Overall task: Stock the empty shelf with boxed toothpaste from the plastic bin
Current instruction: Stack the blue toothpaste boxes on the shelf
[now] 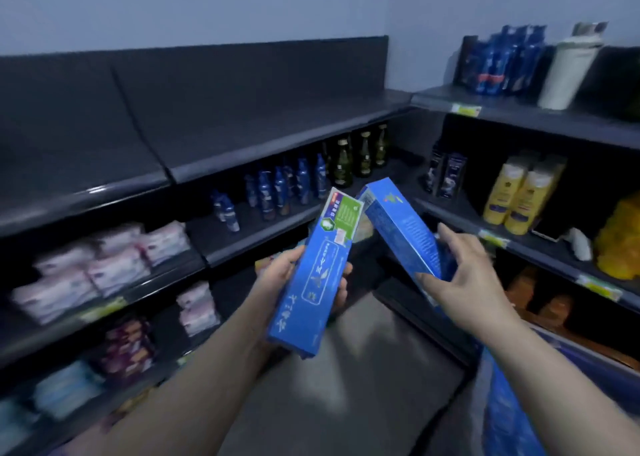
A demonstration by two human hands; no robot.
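1 toothpaste box is gripped by the left hand, a 2nd box by the right hand; either could be dropped if they're knocked together mid-lift.

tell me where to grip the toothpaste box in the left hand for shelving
Probably around the middle of the toothpaste box, from behind, across its narrow width, as the left hand does now. It is long and slim, so the upper end is free to reach the empty shelf first.

Pale wall; dark corner shelving; grey floor; dim light.
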